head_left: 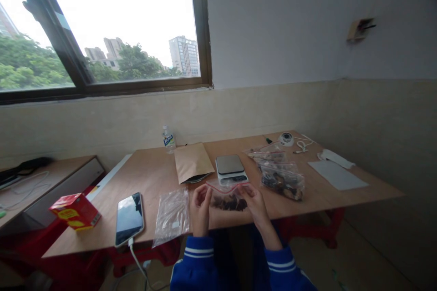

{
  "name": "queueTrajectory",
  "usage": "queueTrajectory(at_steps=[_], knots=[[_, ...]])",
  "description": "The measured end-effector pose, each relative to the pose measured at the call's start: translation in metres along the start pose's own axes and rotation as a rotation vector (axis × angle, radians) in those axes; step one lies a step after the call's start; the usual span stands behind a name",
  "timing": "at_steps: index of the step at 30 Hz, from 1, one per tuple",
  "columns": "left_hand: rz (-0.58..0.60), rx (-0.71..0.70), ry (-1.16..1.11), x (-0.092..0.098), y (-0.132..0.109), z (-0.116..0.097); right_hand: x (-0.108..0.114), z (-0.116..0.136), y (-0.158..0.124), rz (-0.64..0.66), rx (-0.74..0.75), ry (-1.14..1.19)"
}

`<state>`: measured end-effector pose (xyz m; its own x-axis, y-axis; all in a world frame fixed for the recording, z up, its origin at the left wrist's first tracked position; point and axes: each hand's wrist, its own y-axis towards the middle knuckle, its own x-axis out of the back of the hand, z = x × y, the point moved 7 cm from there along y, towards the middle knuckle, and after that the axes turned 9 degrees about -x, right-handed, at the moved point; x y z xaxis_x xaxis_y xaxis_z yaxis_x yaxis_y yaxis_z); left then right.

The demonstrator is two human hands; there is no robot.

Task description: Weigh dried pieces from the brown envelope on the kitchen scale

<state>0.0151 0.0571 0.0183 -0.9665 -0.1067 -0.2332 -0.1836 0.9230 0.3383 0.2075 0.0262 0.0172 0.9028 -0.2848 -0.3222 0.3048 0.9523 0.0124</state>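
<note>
Fingers [205, 192] grip the zip bag [228, 201] at either end of its top edge.

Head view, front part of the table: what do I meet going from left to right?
red box → phone → empty clear bag → left hand → held bag of dark pieces → right hand → fuller bag of dark pieces → white sheet

A: How many bags?
B: Four: a held bag [228, 201], an empty bag [171, 213], a full bag [282, 181], a rear bag [268, 151].
A: And the rest?
B: One phone [129, 218], one scale [231, 169], one envelope [191, 161], one bottle [168, 139], one box [75, 210].
</note>
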Motion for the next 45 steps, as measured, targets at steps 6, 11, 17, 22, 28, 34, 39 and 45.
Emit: queueTrajectory(at_steps=[6,11,17,22,28,34,39,45], knots=[[-0.158,0.031,-0.024,0.002,-0.006,0.007,0.031,0.008,0.002,-0.094,0.042,-0.079],[-0.075,0.035,-0.040,0.000,-0.005,0.009,0.045,0.004,0.008,-0.071,0.023,-0.133],[0.021,0.146,-0.050,0.009,-0.006,0.025,0.043,0.000,0.011,0.110,0.019,-0.283],[0.060,0.110,-0.054,0.014,-0.004,0.022,0.045,-0.005,0.014,0.078,0.047,-0.273],[0.045,0.087,-0.011,0.011,-0.008,0.011,0.049,-0.009,0.012,-0.102,0.056,-0.176],[0.040,0.061,0.048,0.015,-0.003,0.011,0.056,-0.014,0.007,-0.148,0.028,-0.147],[0.050,0.021,0.120,0.018,0.003,0.013,0.059,-0.008,0.007,-0.136,0.094,-0.245],[0.056,0.036,0.214,0.024,0.001,0.013,0.058,-0.010,0.005,-0.194,0.115,-0.262]])
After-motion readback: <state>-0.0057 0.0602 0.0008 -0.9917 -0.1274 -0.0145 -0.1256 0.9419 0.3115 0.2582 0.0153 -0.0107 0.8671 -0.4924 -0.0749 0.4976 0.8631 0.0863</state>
